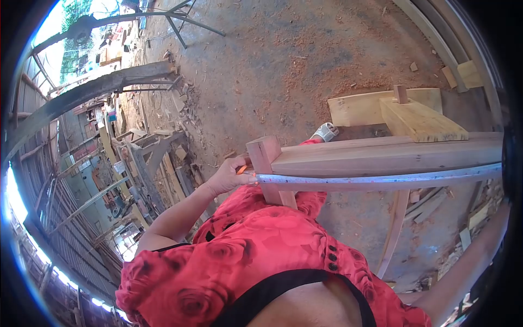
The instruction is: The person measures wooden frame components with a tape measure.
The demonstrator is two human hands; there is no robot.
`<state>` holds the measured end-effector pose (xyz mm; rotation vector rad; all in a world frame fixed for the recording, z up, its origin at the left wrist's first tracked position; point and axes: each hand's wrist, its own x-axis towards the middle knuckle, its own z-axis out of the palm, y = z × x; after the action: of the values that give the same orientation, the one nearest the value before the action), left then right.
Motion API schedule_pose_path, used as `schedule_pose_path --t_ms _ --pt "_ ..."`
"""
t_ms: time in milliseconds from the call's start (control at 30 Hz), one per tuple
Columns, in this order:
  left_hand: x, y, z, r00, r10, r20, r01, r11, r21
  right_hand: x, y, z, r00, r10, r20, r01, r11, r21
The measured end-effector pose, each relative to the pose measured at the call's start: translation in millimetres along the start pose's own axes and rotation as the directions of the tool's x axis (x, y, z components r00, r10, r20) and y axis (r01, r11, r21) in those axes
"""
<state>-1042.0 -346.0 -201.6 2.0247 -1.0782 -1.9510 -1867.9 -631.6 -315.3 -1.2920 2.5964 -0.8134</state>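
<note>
My left hand (pixel 231 175) is closed at the near end of a long tape measure (pixel 376 181), pinching its tip beside an upright wooden post (pixel 263 155). A small orange item (pixel 241 170) shows between the same fingers. The tape runs straight along the near side of a thick wooden beam (pixel 348 155), which meets the post at its left end. My right forearm (pixel 474 267) stretches up toward the far right end of the tape, and the hand itself is lost in the dark edge of the view.
A pale board (pixel 430 122) with a short peg lies across the beam's far side. Beneath me, a slanting wooden leg (pixel 393 234) reaches the floor. Sawdust and scraps cover the ground (pixel 294 71). Timber frames and offcuts (pixel 158 158) stand at the left.
</note>
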Motion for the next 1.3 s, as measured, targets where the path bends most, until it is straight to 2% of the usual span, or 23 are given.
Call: schedule_pose_path --t_ms 67,133,200,300,367,400,467,500,533,567,600,667,733,800,867,933,1000,1100,1133,1167,1200,1267,1300 --pt "-2 -3 2 1.0 0.015 -0.007 -0.015 1.0 -0.02 5 3 -7 1.0 -0.004 -0.009 0.004 1.0 0.006" --pt "-3 -5 -1 0.999 -0.05 -0.02 0.05 0.999 0.0 8 8 -13 1.0 -0.006 -0.028 0.006 1.0 0.015" --pt "-1 -10 -7 0.996 -0.093 -0.002 0.091 0.976 0.2 11 16 -22 0.998 -0.013 -0.062 0.015 1.0 0.025" --pt "1 1 -1 0.997 -0.062 0.039 0.057 0.992 0.112 19 35 -37 0.995 -0.037 -0.098 0.041 0.998 0.048" --pt "-4 9 7 0.997 -0.048 -0.053 0.044 0.996 -0.084 25 50 -39 0.994 -0.045 -0.099 0.053 0.995 0.081" --pt "-6 1 6 0.999 -0.021 -0.04 0.018 0.997 -0.081 25 56 -40 0.994 -0.053 -0.1 0.064 0.992 0.106" --pt "-2 -20 -7 0.998 -0.06 0.006 0.06 0.995 0.079 22 66 -49 0.991 -0.071 -0.113 0.091 0.98 0.179" --pt "-2 -10 -7 0.995 -0.098 0.026 0.095 0.992 0.082 15 68 -52 0.99 -0.082 -0.118 0.11 0.959 0.262" --pt "-5 0 -6 0.99 -0.135 0.041 0.131 0.988 0.086 7 67 -51 0.993 -0.049 -0.109 0.091 0.903 0.42" --pt "-5 0 -8 0.994 -0.083 0.065 0.08 0.996 0.042 -3 61 -51 0.996 -0.005 -0.094 0.061 0.798 0.599" --pt "-7 -1 -8 0.995 -0.043 0.088 0.043 0.999 -0.006 -11 39 -48 0.952 0.293 0.091 -0.23 0.485 0.844" --pt "-13 4 -10 0.996 -0.033 0.086 0.034 0.999 -0.02 -20 44 -35 0.978 0.209 0.0 -0.126 0.589 0.798" --pt "-20 5 -12 0.996 -0.034 0.082 0.037 0.999 -0.031 -46 21 -31 0.985 0.115 -0.13 0.002 0.743 0.669" --pt "-29 3 -15 0.995 -0.054 0.086 0.071 0.976 -0.204 -89 -20 -36 0.957 -0.056 -0.285 0.204 0.828 0.522" --pt "-35 -9 -25 0.997 -0.004 0.079 0.018 0.984 -0.18 -125 -36 -42 0.995 0.068 -0.072 -0.018 0.837 0.547" --pt "-47 -6 -30 0.995 0.018 0.095 0.011 0.957 -0.289 -188 -112 -70 0.999 0.01 -0.044 0.022 0.74 0.672" --pt "-57 4 -31 0.993 0.045 0.108 -0.014 0.962 -0.273 -243 -148 -85 0.994 -0.002 0.107 -0.075 0.701 0.71" --pt "-68 18 -18 0.988 0.084 0.127 -0.047 0.961 -0.272 -321 -183 -91 0.983 -0.103 0.153 0.007 0.849 0.529" --pt "-71 23 -12 0.986 0.099 0.131 -0.057 0.955 -0.291 -350 -194 -85 0.98 -0.039 0.194 -0.08 0.818 0.57" --pt "-74 26 -7 0.982 0.111 0.154 -0.067 0.961 -0.267 -377 -204 -87 0.961 -0.051 0.27 -0.119 0.809 0.576" --pt "-78 29 -3 0.978 0.13 0.164 -0.087 0.965 -0.249 -406 -234 -111 0.943 -0.088 0.322 -0.097 0.851 0.517" --pt "-82 28 6 0.966 0.136 0.222 -0.097 0.979 -0.177 -458 -241 -103 0.902 -0.168 0.399 -0.127 0.778 0.616" --pt "-82 22 9 0.963 0.188 0.194 -0.15 0.969 -0.194 -485 -251 -109 0.875 -0.186 0.446 -0.15 0.773 0.616"
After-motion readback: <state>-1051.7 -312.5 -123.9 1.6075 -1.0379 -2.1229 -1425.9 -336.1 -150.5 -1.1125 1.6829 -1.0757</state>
